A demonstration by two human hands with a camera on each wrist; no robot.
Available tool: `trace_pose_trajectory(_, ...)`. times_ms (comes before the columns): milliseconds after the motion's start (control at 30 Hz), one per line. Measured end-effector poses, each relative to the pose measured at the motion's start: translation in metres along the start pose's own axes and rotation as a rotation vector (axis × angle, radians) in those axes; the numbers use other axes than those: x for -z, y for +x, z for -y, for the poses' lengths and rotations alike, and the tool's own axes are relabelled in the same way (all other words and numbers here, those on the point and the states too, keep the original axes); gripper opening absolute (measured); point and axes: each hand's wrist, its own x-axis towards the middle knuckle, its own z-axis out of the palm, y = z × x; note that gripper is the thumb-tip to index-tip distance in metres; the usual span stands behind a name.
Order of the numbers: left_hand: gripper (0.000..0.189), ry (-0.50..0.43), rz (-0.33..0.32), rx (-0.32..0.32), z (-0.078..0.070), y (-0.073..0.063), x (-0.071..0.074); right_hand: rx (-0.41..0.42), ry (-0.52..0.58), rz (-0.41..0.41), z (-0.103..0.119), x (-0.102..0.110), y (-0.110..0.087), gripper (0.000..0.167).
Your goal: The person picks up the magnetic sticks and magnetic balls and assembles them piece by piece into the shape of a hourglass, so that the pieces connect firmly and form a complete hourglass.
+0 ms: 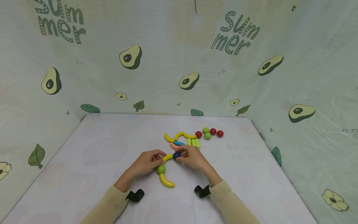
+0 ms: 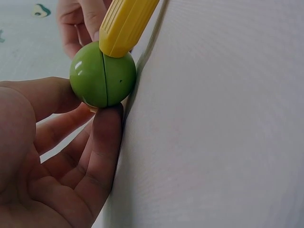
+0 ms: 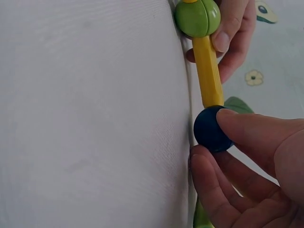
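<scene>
A chain of toy building pieces lies between the hands on the table. My left hand [image 1: 147, 162] pinches the upper yellow curved rod [image 1: 168, 156] close to the green ball [image 1: 161, 169]; in the left wrist view its thumb and fingers touch or nearly touch that ball [image 2: 102, 76]. From the ball's near side extends a second yellow curved rod [image 1: 167, 181]. At the upper rod's right end, thumb and fingers of my right hand [image 1: 193, 157] pinch a dark blue ball [image 3: 212, 128]. Ball and rod end meet in the right wrist view.
Beyond the hands lie several yellow curved rods [image 1: 179, 135], a blue rod [image 1: 179, 143], a partly covered orange-pink rod [image 1: 174, 146] and light green rods [image 1: 193, 142]. Red balls [image 1: 220, 133] and two green balls [image 1: 207, 136] sit farther right. Patterned cloth [image 1: 159, 93] encloses the table's back and sides.
</scene>
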Motion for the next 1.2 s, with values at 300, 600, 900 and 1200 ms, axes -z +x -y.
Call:
trace_pose_trajectory(300, 0.029, 0.017, 0.007, -0.022, 0.0011, 0.0, 0.0003, -0.02, -0.019, -0.016, 0.0024, -0.0022, -0.0001, 0.034)
trace_pose_trajectory(600, 0.027, 0.036, 0.016, -0.06, 0.0036, 0.0014, 0.0001, -0.038, -0.042, -0.044, 0.0012, -0.0039, 0.0012, 0.028)
trace_pose_trajectory(900, 0.025, -0.011, 0.036, -0.078, 0.0057, 0.0016, 0.0009, -0.01, -0.006, 0.003, 0.0029, -0.0082, 0.0021, 0.024)
trace_pose_trajectory(1200, 0.037, 0.012, 0.038, -0.054, 0.0069, 0.0018, 0.0011, 0.027, -0.034, 0.022, 0.0036, -0.0093, 0.0027, 0.028)
